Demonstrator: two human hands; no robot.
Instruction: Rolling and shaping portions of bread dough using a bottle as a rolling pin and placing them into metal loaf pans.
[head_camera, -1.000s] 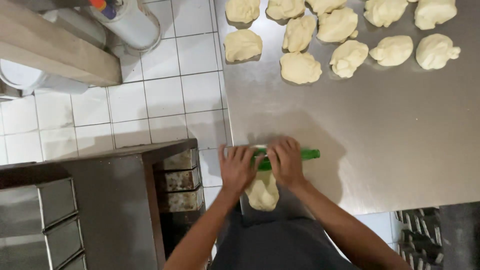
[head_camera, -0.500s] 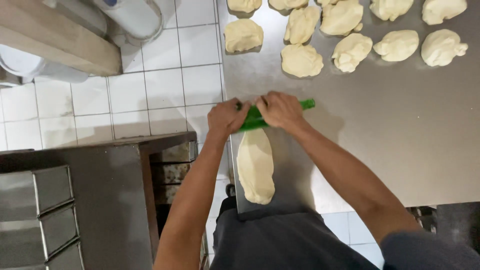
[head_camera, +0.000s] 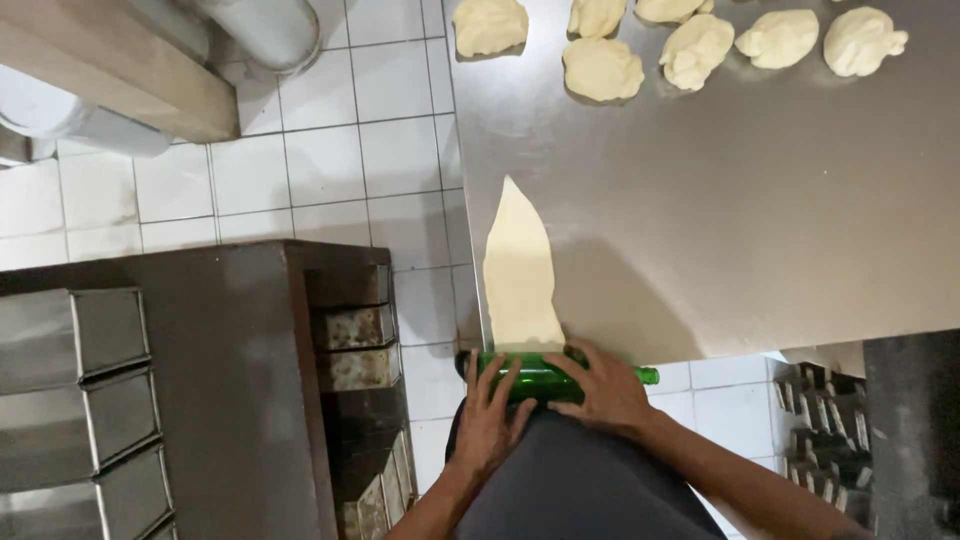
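A green glass bottle (head_camera: 545, 378) lies on its side at the near edge of the steel table (head_camera: 760, 220). My left hand (head_camera: 490, 418) rests flat on its left part, fingers spread. Over its right part lies my right hand (head_camera: 600, 390), palm down. A long flattened strip of pale dough (head_camera: 520, 270) stretches away from the bottle along the table's left edge and ends in a point.
Several rounded dough lumps (head_camera: 600, 68) sit at the far side of the table. A dark metal rack with stacked loaf tins (head_camera: 90, 380) stands to the left. White floor tiles (head_camera: 330, 160) lie between them. More tins (head_camera: 820, 420) show at lower right.
Both hands have drawn the bottle back toward me to the table's near edge. The dough is now a much longer, thinner, pointed strip. The camera tilted nearer.
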